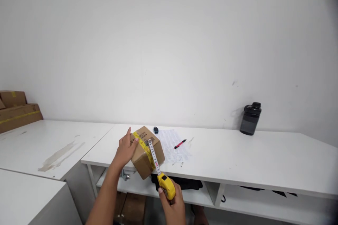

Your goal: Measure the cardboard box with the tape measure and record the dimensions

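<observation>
- The left hand [126, 151] grips the cardboard box [142, 166] by its left side — thumb on the taped face, index finger raised.
- The right hand [173, 200] is closed around the yellow tape measure [167, 185], its blade [153, 154] laid along the box.
- The box sits tilted at the white table's [216, 154] front edge.
- Nearby lie a printed sheet [167, 144], red pen [180, 143] and dark watch [155, 130].

Taped brown box [145, 153]; yellow tape measure [166, 185] extended across it.
</observation>
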Tool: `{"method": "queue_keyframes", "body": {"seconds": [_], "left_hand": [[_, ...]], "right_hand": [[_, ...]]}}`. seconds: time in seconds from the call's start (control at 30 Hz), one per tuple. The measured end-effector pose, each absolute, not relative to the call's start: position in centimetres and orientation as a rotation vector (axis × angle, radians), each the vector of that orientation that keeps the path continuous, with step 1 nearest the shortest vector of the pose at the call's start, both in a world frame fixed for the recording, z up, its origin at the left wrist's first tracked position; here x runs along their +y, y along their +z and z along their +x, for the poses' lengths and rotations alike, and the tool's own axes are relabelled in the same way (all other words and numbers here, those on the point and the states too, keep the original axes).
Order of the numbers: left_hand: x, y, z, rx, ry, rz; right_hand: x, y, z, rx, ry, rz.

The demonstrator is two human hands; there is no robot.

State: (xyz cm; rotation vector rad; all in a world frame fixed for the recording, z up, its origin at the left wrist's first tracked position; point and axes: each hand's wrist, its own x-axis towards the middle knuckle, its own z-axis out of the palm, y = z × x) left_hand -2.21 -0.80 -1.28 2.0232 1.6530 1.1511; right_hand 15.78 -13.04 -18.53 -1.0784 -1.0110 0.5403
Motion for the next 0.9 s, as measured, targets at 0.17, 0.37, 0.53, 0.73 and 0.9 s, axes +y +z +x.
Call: {"method": "queue_keyframes", "body": {"seconds": [0.17,0.37,0.53,0.73,0.9], "left_hand": [[1.0,-5.0,-6.0,1.476,1.303,1.985],[-0.7,-15.8,-4.5,1.816,1.243,2.058],[-1.6,-20.8,-2.5,2.049,1.379,2.047],[0.9,-23.9,-4.5,2.021,1.590,2.373],[2.0,-25.2,-4.5,2.005,1.779,2.475]], "right_hand": [[-13.0,-17.6,16.1,-0.966,0.759,-0.996],[-12.4,-18.2,13.1,-0.869,0.828,-0.917],[-11.9,-18.4,12.2,-0.715,0.839,-0.907],[-11.7,-17.8,14.3,-0.691,0.759,-0.976],[-11.2,-15.4,16.8,-0.787,0.637,-1.048]]}}
